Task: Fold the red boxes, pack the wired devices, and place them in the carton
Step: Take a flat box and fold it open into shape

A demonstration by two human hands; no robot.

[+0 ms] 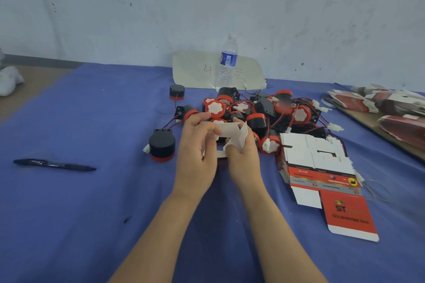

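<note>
Both hands hold one red box (232,133) above the blue table, its white inner flaps facing me. My left hand (197,149) pinches a flap from the left. My right hand (243,156) grips the box from the right and below. Most of the box is hidden behind my fingers. Just beyond lies a heap of wired devices (259,112), black and red round bodies with red and black leads. One device (162,145) stands alone to the left of my hands. A stack of flat red boxes (322,174) lies to the right.
A black pen (54,164) lies at the left on the blue cloth (92,202). A water bottle (227,62) stands at the back on a paper sheet (195,69). More flat box bundles (386,101) sit on a board at far right. A rubber band (377,190) lies beside the stack.
</note>
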